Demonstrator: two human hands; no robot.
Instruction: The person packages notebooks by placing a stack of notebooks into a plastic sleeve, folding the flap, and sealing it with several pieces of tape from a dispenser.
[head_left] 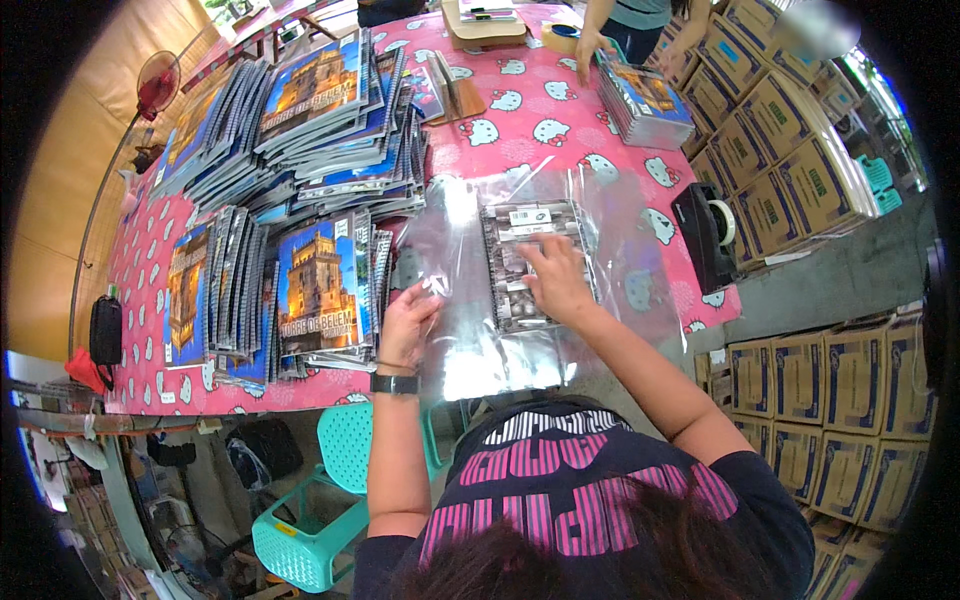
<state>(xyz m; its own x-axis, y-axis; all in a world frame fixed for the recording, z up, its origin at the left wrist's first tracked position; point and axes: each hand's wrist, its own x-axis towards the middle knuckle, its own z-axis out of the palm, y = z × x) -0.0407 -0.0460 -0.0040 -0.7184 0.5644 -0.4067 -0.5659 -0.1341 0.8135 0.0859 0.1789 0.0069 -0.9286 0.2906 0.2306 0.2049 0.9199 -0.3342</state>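
A spiral notebook (508, 285) with a grey, black-and-white picture cover lies before me, a white label near its top. Clear, shiny plastic film (455, 345) spreads around it and past the table's near edge; whether the notebook is inside the film or on it, I cannot tell. At the film's left side, my left hand (408, 318) pinches its edge. My right hand (562, 285) rests over the notebook with fingers apart. Just left of my left hand stand stacks of spiral notebooks (318, 280) with a lit tower on blue covers.
More notebook piles (310, 95) fill the table's far left. A black tape dispenser (703, 235) sits at the right edge. Across the table, another person's hand (597, 50) is beside a notebook stack (645, 110). Cardboard boxes (790, 140) line the right; a teal stool (310, 535) stands below.
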